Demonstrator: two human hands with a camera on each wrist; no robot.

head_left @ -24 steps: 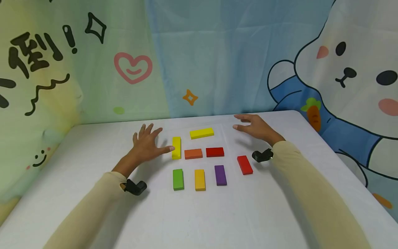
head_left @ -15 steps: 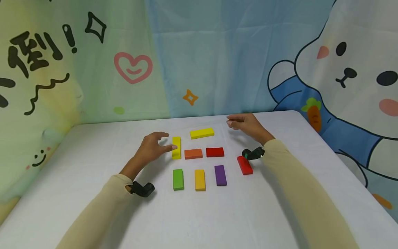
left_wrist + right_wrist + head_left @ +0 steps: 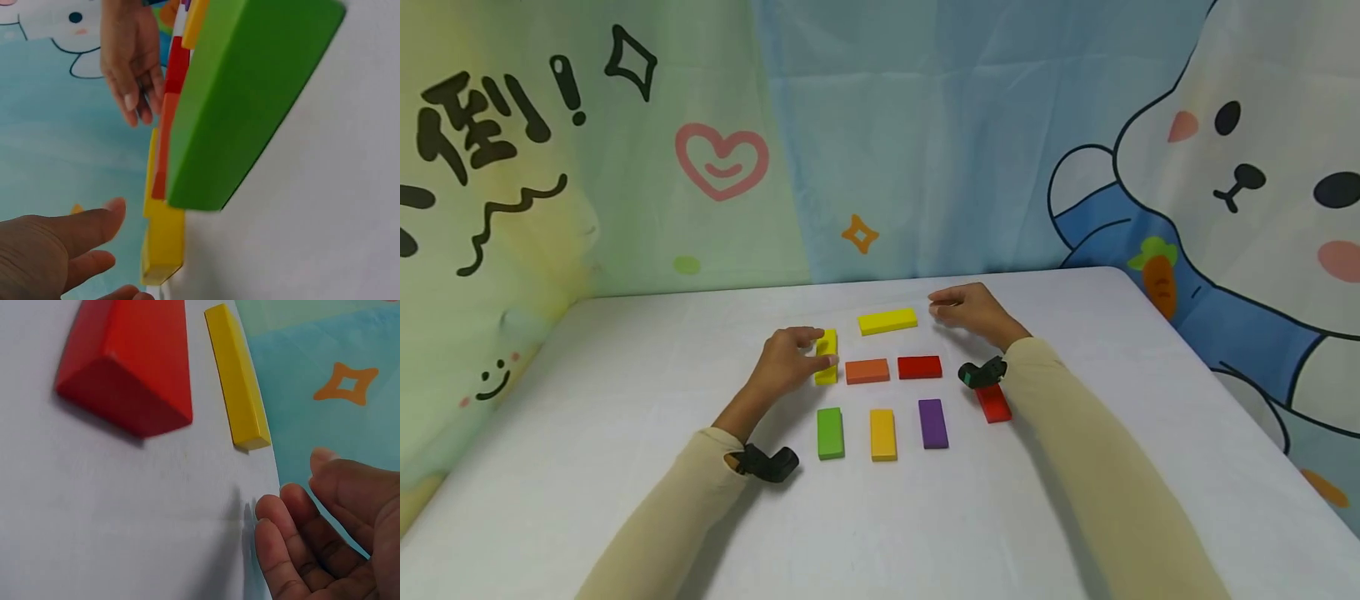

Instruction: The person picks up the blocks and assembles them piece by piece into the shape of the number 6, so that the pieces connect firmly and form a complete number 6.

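My left hand [image 3: 788, 360] hovers at the left yellow block [image 3: 827, 375], its thumb in front of that block in the head view. In the left wrist view, the thumb [image 3: 106, 219] and fingers are apart with nothing between them; a gap shows between thumb and yellow block [image 3: 164, 247]. Beyond the row's right end, my right hand [image 3: 973, 312] is held with loosely bent fingers, right of the rear yellow block [image 3: 887, 322]. That hand holds nothing in the right wrist view, and the rear yellow block [image 3: 234, 375] lies apart from its fingertips.
Between the hands lie an orange block [image 3: 867, 372] and a red block [image 3: 919, 367]. Nearer are green [image 3: 831, 433], amber [image 3: 883, 435] and purple [image 3: 933, 424] blocks. Another red block [image 3: 995, 406] is partly behind the right wrist camera. A printed curtain [image 3: 925, 167] hangs behind the white table [image 3: 925, 533].
My left hand has moved right to the left yellow block, its spread fingers drawing together. The right hand has moved left toward the rear yellow block. The blocks have stayed put.
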